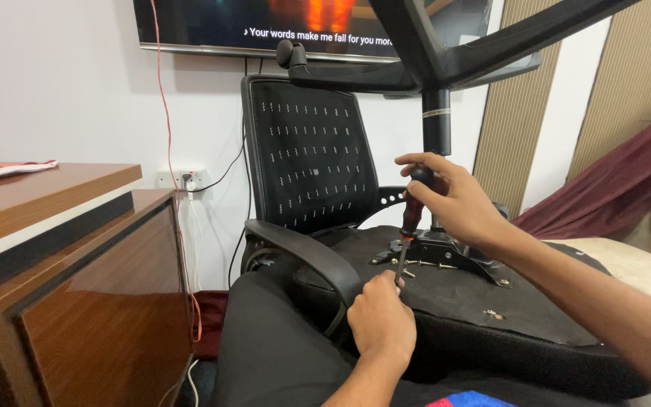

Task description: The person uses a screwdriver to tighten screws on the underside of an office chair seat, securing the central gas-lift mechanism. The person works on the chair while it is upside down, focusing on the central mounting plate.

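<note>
Grip: right hand (450,200) wrapped around the dark red-and-black handle of a screwdriver (410,222), fingers curled tight over the top; left hand (380,316) closed in a loose fist, fingertips pinching low on the shaft near the tip.
Screwdriver: nearly upright, handle at 12 o'clock, tip at 6 o'clock, slightly tilted; tip down at the underside of an overturned chair seat (491,316).
Seat: black padded slab lying bottom-up across the person's lap, filling frame centre to 4 o'clock.
Metal plate (446,252): black bracket on the seat, just at 3 o'clock of the screwdriver tip, below the right hand.
Loose screws (416,264): several small ones lying on the seat beside the plate; 1 more (491,313) apart at 4 o'clock.
Gas post (436,120): black column rising from the plate to 12 o'clock, chair base legs spreading at frame top.
Armrest (310,252): black curved arm at 9 o'clock of the left hand, near it, not touching as far as visible.
2nd chair (310,158): black mesh backrest upright behind the seat, at 11 o'clock.
Desk (62,256): glossy brown wood, at 9 o'clock of frame.
Screen (265,22): wall-mounted, at 12 o'clock.
Red cable (169,128): hanging down the white wall, at 10 o'clock.
</note>
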